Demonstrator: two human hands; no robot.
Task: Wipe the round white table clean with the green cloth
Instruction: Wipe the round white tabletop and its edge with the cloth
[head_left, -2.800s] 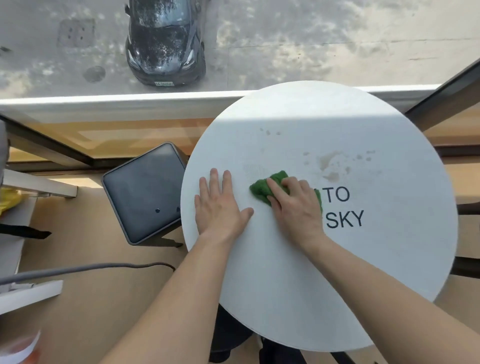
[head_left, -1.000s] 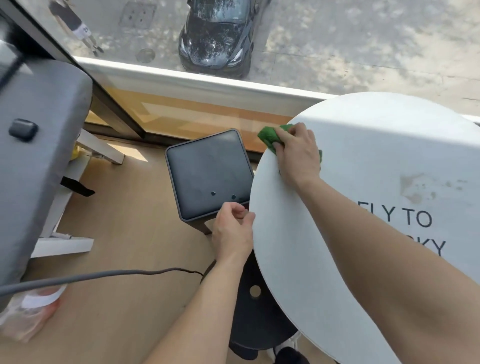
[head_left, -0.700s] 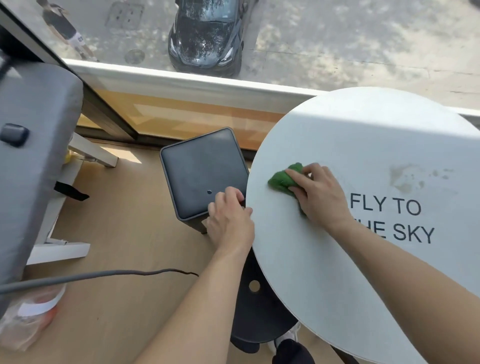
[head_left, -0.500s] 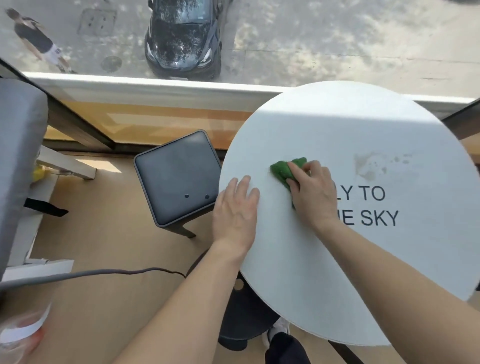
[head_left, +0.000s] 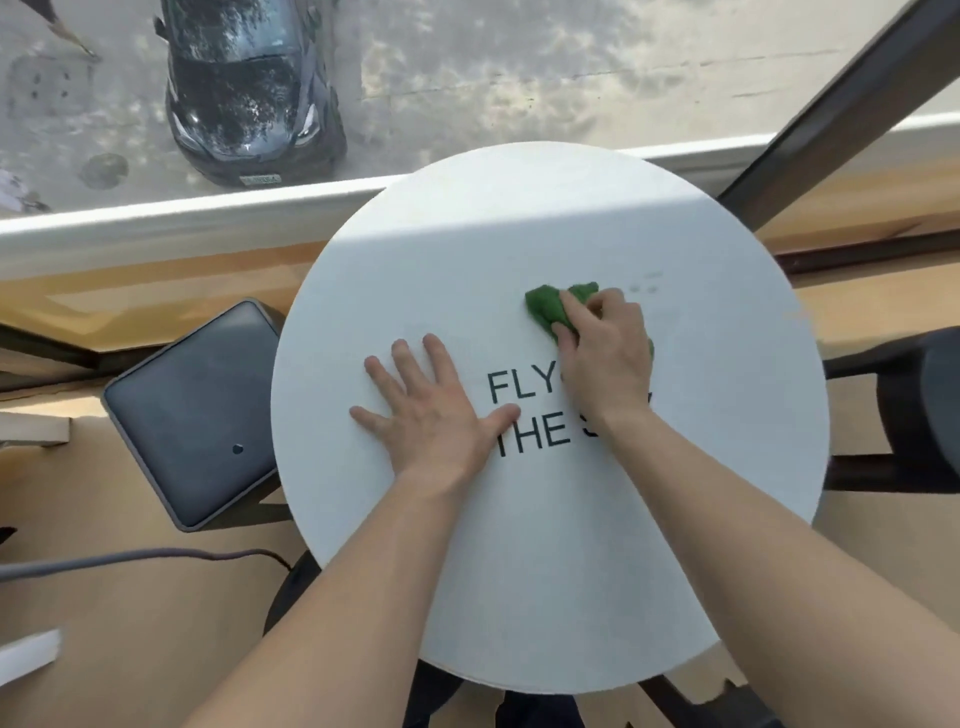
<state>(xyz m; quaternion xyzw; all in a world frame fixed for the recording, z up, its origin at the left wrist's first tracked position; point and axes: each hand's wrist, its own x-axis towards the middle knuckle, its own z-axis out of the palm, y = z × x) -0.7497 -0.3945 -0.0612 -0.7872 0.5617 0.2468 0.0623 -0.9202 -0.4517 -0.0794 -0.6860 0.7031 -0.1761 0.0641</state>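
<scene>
The round white table (head_left: 545, 571) fills the middle of the view, with black lettering partly covered by my hands. My right hand (head_left: 605, 358) presses the bunched green cloth (head_left: 548, 309) onto the tabletop right of centre, fingers curled over it. Just right of the cloth a few faint small spots (head_left: 647, 283) show on the surface. My left hand (head_left: 431, 410) lies flat on the table left of the lettering, fingers spread and straight.
A dark square stool (head_left: 192, 415) stands close to the table's left edge. A grey cable (head_left: 140, 561) runs across the wooden floor at the lower left. Another dark seat (head_left: 930, 405) sits at the right. A window with a dark frame (head_left: 821, 109) lies beyond.
My right hand has slid the cloth rightward across the table, over the spot where a brownish stain showed. My left hand moved from the table's left edge further onto the top.
</scene>
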